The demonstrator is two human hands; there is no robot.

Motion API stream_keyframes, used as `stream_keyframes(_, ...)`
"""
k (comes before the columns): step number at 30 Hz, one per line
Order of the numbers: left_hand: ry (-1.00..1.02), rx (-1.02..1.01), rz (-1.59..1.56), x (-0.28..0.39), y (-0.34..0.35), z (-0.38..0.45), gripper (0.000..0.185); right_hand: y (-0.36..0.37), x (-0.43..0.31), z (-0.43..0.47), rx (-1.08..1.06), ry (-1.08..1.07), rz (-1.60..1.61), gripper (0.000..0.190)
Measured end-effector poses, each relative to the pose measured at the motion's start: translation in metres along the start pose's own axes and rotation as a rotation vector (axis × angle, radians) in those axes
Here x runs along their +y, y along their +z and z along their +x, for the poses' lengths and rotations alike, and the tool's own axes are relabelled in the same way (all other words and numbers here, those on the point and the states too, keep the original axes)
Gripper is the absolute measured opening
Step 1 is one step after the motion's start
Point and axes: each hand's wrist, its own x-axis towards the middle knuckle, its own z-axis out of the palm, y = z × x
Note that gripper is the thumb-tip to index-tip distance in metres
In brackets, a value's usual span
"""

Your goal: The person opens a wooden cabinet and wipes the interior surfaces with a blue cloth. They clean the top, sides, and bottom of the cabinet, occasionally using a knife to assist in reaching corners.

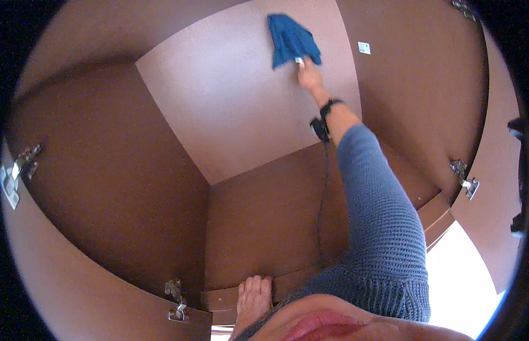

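High against the pale, lit back panel (230, 93) of a brown cabinet, my right hand (310, 76) holds a blue cloth (290, 40). The cloth lies spread on the panel beyond my fingers, and a small white tag shows beside them. A black strap with a small black device (319, 129) is on my right wrist, and a thin dark cable hangs from it. My left hand (254, 294) rests on the front rail (224, 299) of the cabinet at the bottom, its fingers pointing inward and holding no loose object.
Dark brown side panels flank the back panel. Metal hinges (177, 300) join the left door (89, 285); another hinge (463, 179) joins the right door (482, 226). A white label (364, 48) with print is on the right side panel. Bright light enters at lower right.
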Motion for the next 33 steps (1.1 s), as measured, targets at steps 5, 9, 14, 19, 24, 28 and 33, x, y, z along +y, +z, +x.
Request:
stream_keyframes(5,0.01,-0.01,-0.035,-0.005,0.005,-0.004,0.041,-0.052,0.028,0.121,-0.004,-0.206,-0.364,0.029)
stream_keyframes(9,-0.035,-0.064,-0.003,-0.003,-0.002,-0.005,0.044,-0.053,0.11,0.097,-0.444,-0.022,-0.346,0.036)
stream_keyframes(14,0.046,0.167,-0.001,0.01,-0.01,0.0,0.044,0.016,0.185,-0.046,-0.031,0.546,0.265,0.025)
stream_keyframes(19,0.029,0.114,-0.017,0.017,-0.022,0.002,0.049,0.035,0.166,-0.131,-0.233,0.933,0.568,0.019)
stream_keyframes(24,-0.009,0.019,-0.107,0.023,-0.037,0.002,0.073,0.033,0.083,-0.151,-0.048,1.187,1.123,0.019)
stream_keyframes(28,-0.03,-0.062,-0.087,0.027,-0.045,0.005,0.096,0.03,0.049,-0.183,-0.584,0.72,0.312,0.034)
stream_keyframes(33,0.003,0.038,-0.135,0.025,-0.045,0.0,0.1,0.004,0.037,-0.228,-0.55,-0.194,-0.397,0.046)
